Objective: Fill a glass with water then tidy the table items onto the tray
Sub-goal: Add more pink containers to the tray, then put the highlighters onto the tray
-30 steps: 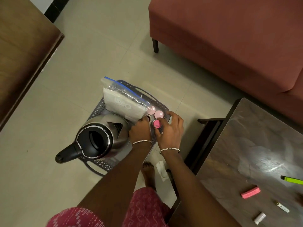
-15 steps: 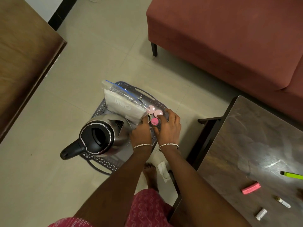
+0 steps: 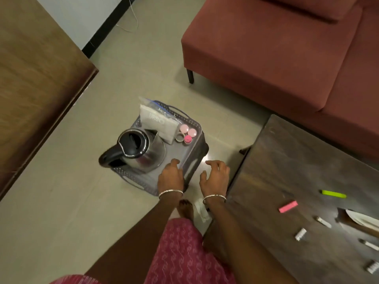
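Item: grey perforated tray (image 3: 193, 154), on the tiled floor (image 3: 61, 201) at frame centre, handles at its upper and lower ends. Contents: steel electric kettle (image 3: 136, 149) with black lid and handle, standing upright on the left part; clear zip bag (image 3: 158, 119) holding a white packet, propped along the upper edge; three small pink-lidded jars (image 3: 187, 138) clustered at the upper right corner, touching one another; one roll of tape (image 3: 179, 137) just left of them, lying flat. Left hand (image 3: 171, 175): over the tray's lower right corner, fingers loosely bent, gripping nothing; whether it touches the rim cannot be told. Right hand (image 3: 215, 175): over the floor between tray and table, fingers spread and relaxed, holding nothing. A metal bangle on each wrist. Dark table (image 3: 287, 160), right of frame: green highlighter (image 3: 333, 194), pink eraser (image 3: 288, 206), several small white tubes below these, white plate (image 3: 365, 220) cut by the right edge. Also: red sofa (image 3: 276, 48), upper right; brown wooden furniture (image 3: 37, 68), left; white crumpled tissue (image 3: 202, 210) on the floor beside a bare foot (image 3: 185, 208).
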